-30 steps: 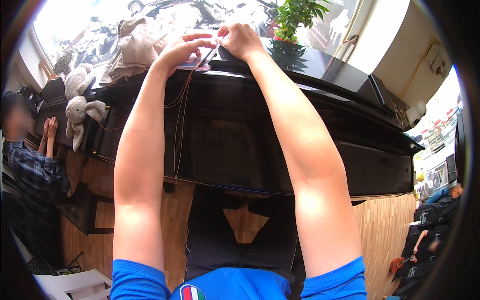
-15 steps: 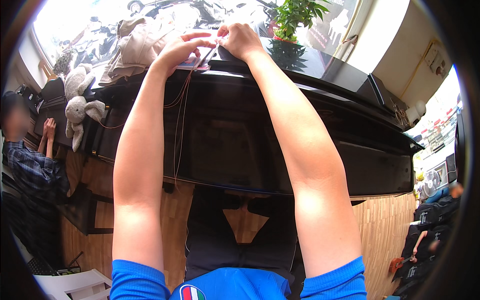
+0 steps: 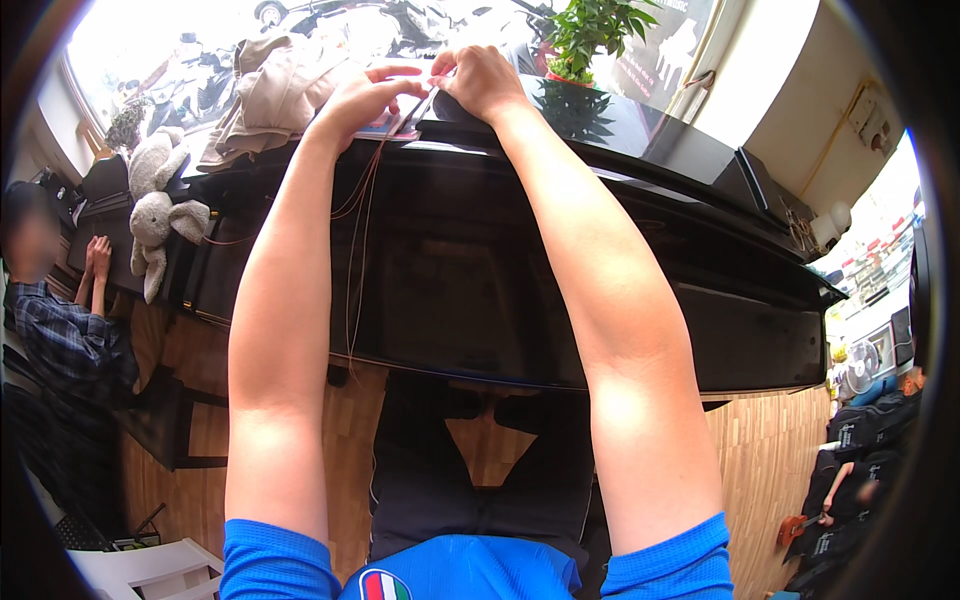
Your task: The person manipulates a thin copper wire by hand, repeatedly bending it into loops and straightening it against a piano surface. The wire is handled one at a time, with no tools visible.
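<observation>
Both my hands meet over the far top edge of a black piano. My left hand rests over the edge with its fingers stretched out and apart toward the other hand. My right hand is closed in a pinch, its fingertips close to the left ones. What it pinches is too small to make out. Several thin cords, reddish and pale, hang over the piano's front below my left hand. A flat, coloured pad or booklet lies partly hidden under that hand.
Left of my hands lie a crumpled beige cloth and a grey plush rabbit. A potted plant stands behind on the right. Another person sits at far left; a white chair is lower left. A person with a small guitar is lower right.
My right hand's fingertips have shifted slightly to the left. My left hand and forearm have edged a little to the right. The hanging cords have barely moved.
</observation>
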